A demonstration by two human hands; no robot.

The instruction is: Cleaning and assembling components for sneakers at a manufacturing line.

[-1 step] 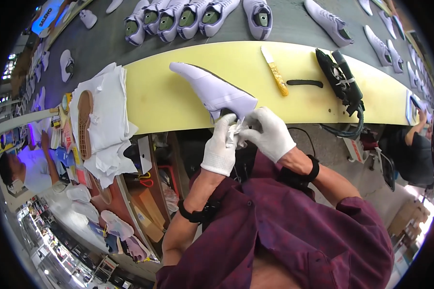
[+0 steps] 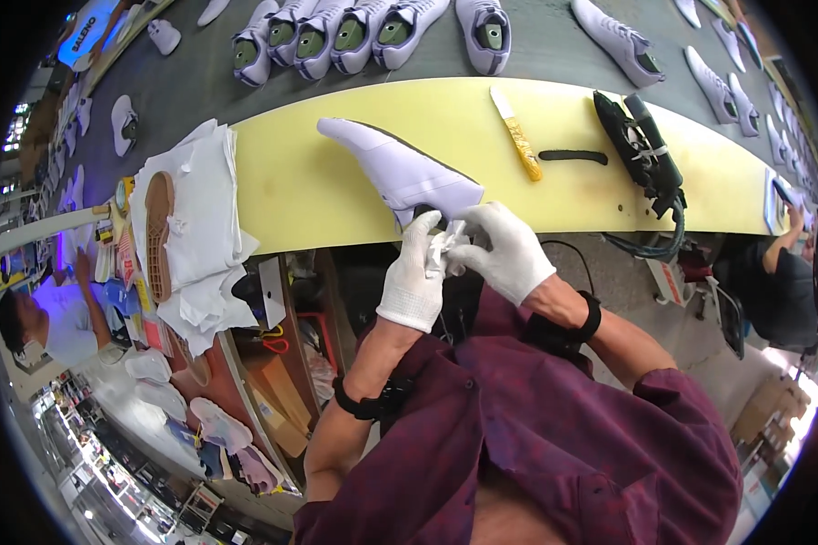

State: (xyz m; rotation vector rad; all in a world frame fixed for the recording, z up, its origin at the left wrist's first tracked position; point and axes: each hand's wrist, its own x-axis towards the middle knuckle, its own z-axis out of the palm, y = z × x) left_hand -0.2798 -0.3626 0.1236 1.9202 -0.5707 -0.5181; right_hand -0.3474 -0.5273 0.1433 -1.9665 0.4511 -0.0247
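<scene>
Both hands wear white gloves and meet at the near edge of the yellow tabletop (image 2: 282, 195). Crumpled white paper (image 2: 438, 252) is pinched in my left hand (image 2: 411, 286). From the other side my right hand (image 2: 509, 252) closes its fingertips on the same paper; some fingers hide each other. Just beyond my fingers a pale lilac shoe (image 2: 400, 168) lies on its side, toe to the far left and sole edge facing away. Its opening is at the near side, partly covered by my hands, and I cannot tell if they touch it.
On the tabletop's right lie a yellow-handled knife (image 2: 518, 136), a thin black strip (image 2: 573, 156) and a black corded tool (image 2: 641, 145). White paper sheets (image 2: 195, 200) with a brown sole (image 2: 159, 232) are at left. Lilac shoes (image 2: 354, 36) stand on the dark belt beyond. Other people work at both sides.
</scene>
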